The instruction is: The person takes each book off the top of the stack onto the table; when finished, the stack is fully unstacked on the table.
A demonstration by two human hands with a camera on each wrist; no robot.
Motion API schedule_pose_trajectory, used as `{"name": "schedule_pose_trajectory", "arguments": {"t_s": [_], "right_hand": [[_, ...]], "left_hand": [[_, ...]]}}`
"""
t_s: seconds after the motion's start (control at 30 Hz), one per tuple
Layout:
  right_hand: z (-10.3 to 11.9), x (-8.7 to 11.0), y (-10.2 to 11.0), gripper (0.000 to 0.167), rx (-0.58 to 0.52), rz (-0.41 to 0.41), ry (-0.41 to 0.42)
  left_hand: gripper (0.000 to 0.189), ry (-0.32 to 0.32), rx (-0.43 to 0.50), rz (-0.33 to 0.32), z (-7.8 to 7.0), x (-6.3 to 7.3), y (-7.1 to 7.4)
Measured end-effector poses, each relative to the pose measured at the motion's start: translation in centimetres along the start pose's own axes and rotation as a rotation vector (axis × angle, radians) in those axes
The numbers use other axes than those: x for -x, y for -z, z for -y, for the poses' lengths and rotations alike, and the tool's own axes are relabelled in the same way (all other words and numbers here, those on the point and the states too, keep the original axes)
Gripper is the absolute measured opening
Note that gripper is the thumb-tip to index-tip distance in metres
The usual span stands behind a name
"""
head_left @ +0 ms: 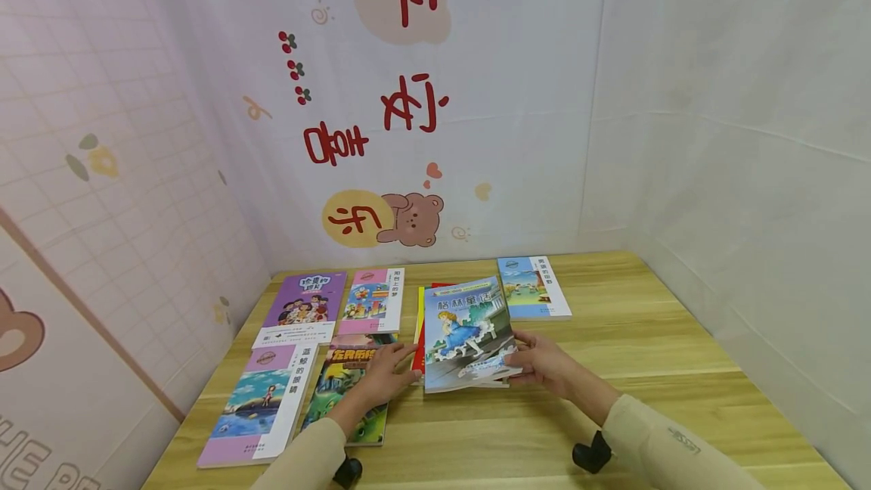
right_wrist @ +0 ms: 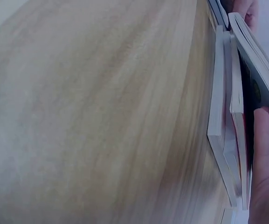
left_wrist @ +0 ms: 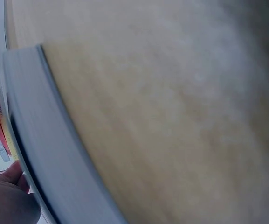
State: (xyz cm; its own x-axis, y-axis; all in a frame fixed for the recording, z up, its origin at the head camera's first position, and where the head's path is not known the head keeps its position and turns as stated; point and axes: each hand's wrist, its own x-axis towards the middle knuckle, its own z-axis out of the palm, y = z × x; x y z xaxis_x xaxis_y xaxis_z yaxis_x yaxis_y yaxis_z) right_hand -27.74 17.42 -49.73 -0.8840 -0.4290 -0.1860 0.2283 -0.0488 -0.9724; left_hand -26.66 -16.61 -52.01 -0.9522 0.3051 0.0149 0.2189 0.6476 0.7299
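My right hand (head_left: pixel 544 364) grips the lower right edge of a picture-covered storybook (head_left: pixel 469 335) showing a girl in a blue dress. In the right wrist view, a finger (right_wrist: pixel 265 144) reaches under this raised book, above a small stack of books (right_wrist: pixel 225 116). A red cover (head_left: pixel 420 335) and a yellow edge peek out at the stack's left. Beside that edge lies my left hand (head_left: pixel 383 378), fingertips right at the stack and palm over a green jungle-cover book (head_left: pixel 354 407). The left wrist view shows only part of the left hand (left_wrist: pixel 6 186), next to a thick book edge.
Left of the stack lie a purple book (head_left: pixel 302 305), a pink-and-white book (head_left: pixel 373 301) and a book with a seaside cover (head_left: pixel 258 403). A blue-and-white book (head_left: pixel 533 288) lies at the back right. Fabric walls (head_left: pixel 517 134) enclose the wooden table (head_left: pixel 653 376).
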Motion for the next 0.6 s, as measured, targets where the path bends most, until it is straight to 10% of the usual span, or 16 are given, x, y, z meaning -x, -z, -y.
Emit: {"name": "schedule_pose_trajectory", "arguments": {"t_s": [0.6], "right_hand": [[-0.48,-0.3,-0.53,0.076,0.046,-0.127,0.075]], "left_hand": [[0.055,-0.004,0.018,0.0,0.07,0.05,-0.02]]}}
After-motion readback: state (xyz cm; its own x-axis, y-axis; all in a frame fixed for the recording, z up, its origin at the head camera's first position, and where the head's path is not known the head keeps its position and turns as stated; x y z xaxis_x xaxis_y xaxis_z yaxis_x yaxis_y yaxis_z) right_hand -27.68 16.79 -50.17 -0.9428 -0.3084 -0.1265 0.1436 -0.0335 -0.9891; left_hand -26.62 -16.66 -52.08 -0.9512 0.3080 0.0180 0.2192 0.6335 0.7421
